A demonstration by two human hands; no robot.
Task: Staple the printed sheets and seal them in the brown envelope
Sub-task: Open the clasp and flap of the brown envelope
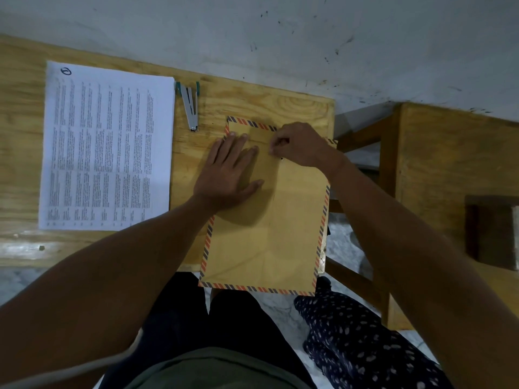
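A brown envelope (269, 226) with a red and blue striped border lies at the table's right end, its near edge hanging over the front. My left hand (227, 175) rests flat on its upper left part, fingers spread. My right hand (300, 144) pinches the flap at the envelope's far edge with thumb and fingertips. The printed sheets (106, 147) lie in a stack to the left, apart from both hands. Just right of the stack's far corner lies a metal stapler (189, 106) with teal ends, hinged apart.
The wooden table (252, 99) ends just right of the envelope. Beyond a gap stands another wooden piece of furniture (449, 153) with a dark block (491, 231) on it. A grey wall runs behind. A dotted cloth (365, 341) lies by my lap.
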